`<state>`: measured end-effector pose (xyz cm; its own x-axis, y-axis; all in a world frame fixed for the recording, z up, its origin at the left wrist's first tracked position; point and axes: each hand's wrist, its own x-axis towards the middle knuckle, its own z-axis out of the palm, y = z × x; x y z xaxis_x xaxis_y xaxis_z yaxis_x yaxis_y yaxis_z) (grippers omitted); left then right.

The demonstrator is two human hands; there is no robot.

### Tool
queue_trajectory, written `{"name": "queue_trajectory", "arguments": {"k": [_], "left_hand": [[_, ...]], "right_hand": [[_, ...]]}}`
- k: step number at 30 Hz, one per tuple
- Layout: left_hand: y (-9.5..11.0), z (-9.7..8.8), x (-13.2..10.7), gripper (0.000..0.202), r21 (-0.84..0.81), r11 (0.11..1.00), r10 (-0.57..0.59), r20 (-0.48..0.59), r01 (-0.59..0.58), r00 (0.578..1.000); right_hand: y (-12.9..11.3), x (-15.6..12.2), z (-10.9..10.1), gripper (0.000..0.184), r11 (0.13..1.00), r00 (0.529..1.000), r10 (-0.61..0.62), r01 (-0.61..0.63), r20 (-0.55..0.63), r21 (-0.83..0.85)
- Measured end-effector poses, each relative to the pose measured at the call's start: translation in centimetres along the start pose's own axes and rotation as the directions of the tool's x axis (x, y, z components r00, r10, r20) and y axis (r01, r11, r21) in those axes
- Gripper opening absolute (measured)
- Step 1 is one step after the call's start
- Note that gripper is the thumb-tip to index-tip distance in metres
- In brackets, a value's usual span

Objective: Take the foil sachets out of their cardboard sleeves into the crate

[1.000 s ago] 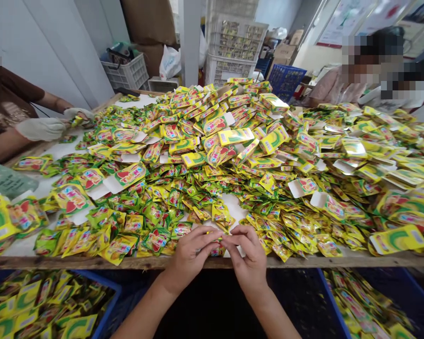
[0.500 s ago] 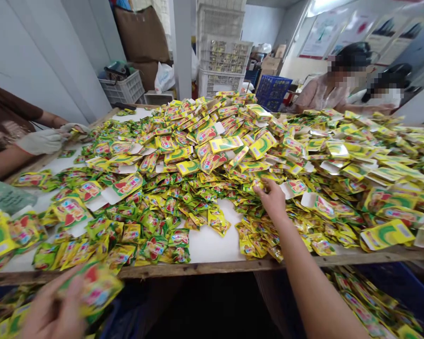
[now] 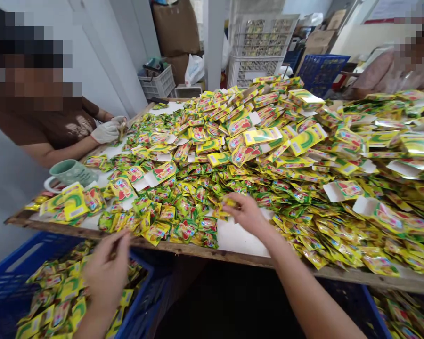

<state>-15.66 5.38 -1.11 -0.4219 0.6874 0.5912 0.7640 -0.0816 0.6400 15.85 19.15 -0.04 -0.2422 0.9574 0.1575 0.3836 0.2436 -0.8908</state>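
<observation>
A big heap of yellow-green snack packets [image 3: 268, 155] and flat printed cards covers a wooden table [image 3: 233, 252]. My right hand [image 3: 245, 214] reaches over the near edge and pinches a small yellow packet [image 3: 229, 203] beside a bare white patch. My left hand [image 3: 106, 270] hangs below the table edge over a blue crate [image 3: 7, 270] full of packed cards. Its fingers are loosely apart and nothing shows in them.
A person in a brown shirt sits at the left with white-gloved hands [image 3: 108, 132] on the packets. A green mug [image 3: 70, 173] stands near the table's left corner. Another person [image 3: 392, 70] sits at the far right. White baskets [image 3: 257, 47] and a blue crate [image 3: 321, 73] stand behind.
My left hand let go of the filled card it held over the crate. My right hand drew back from the heap toward the near edge with a packet. The view swung left.
</observation>
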Motion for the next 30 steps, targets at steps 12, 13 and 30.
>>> {"name": "queue_trajectory", "arguments": {"k": [12, 13, 30], "left_hand": [[7.8, 12.1, -2.1, 0.024, -0.058, 0.947, 0.274, 0.657, -0.315, 0.702], [7.8, 12.3, -1.9, 0.024, -0.055, 0.958, 0.247, 0.659, -0.282, 0.711], [10.3, 18.3, -0.7, 0.022, -0.098, 0.994, 0.047, 0.755, 0.042, 0.654]], "right_hand": [[2.1, -3.3, -0.1, 0.032, 0.883, 0.908, 0.417, -0.391, -0.051, 0.259], [1.8, -3.1, 0.6, 0.034, 0.853, 0.888, 0.450, -0.395, -0.097, 0.341], [1.9, -6.6, -0.5, 0.049, 0.769, 0.817, 0.524, -0.332, -0.241, 0.547]]}}
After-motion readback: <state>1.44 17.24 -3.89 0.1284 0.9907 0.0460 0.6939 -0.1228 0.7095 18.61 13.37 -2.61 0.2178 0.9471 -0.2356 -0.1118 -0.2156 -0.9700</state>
